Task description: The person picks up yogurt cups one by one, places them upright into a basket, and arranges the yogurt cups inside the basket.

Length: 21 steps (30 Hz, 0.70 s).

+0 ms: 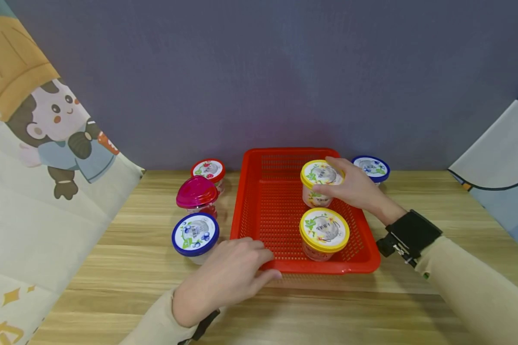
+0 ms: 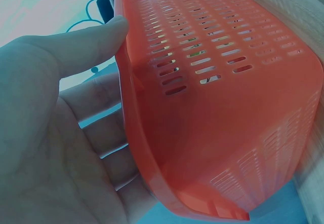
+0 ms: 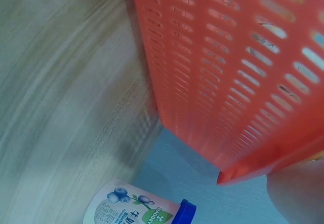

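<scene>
Reaching over the red basket point(image 1: 311, 267), the person's right hand point(image 1: 359, 188) grips the farther yellow-lidded cup point(image 1: 321, 173) — thumb and fingers parted about as wide as the lid, holding it by its right side. That cup is upright within the basket's right half, just behind the nearer yellow-lidded cup point(image 1: 324, 230). The left hand point(image 1: 229, 268) has the basket's near left corner, its rim between a slightly lifted thumb and loosely bent fingers. Left of the basket, on the wooden table point(image 1: 112, 268), a blue-lidded cup point(image 1: 195, 235), a magenta-lidded cup point(image 1: 197, 192) and a red-lidded cup point(image 1: 208, 170) run front to back — another blue-lidded one point(image 1: 371, 167) stands beyond the right hand.
</scene>
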Motion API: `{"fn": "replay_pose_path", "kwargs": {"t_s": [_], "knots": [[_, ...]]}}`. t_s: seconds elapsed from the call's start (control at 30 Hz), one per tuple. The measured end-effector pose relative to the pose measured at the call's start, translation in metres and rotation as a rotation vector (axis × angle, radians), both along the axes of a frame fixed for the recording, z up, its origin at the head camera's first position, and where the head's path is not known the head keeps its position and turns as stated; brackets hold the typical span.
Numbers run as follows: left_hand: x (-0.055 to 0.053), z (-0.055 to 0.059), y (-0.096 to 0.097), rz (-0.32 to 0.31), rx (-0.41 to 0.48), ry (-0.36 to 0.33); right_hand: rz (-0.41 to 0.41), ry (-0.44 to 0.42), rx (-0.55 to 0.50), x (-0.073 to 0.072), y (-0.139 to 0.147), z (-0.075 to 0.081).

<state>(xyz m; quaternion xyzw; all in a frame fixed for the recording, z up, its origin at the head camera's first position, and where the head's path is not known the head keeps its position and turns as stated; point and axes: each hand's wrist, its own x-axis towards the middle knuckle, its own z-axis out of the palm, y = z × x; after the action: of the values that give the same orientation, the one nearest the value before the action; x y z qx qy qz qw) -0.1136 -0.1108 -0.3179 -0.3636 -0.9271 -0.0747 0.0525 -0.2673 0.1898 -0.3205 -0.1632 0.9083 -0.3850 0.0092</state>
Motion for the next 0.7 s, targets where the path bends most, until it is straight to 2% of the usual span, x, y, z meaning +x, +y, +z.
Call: {"fn": "replay_pose_path", "kwargs": {"t_s": [0.7], "knots": [[-0.0008,-0.0007,0.0001,0.001,-0.004,-0.014,0.020,-0.006,0.036,-0.0034,-0.0036,-0.0010]]}}
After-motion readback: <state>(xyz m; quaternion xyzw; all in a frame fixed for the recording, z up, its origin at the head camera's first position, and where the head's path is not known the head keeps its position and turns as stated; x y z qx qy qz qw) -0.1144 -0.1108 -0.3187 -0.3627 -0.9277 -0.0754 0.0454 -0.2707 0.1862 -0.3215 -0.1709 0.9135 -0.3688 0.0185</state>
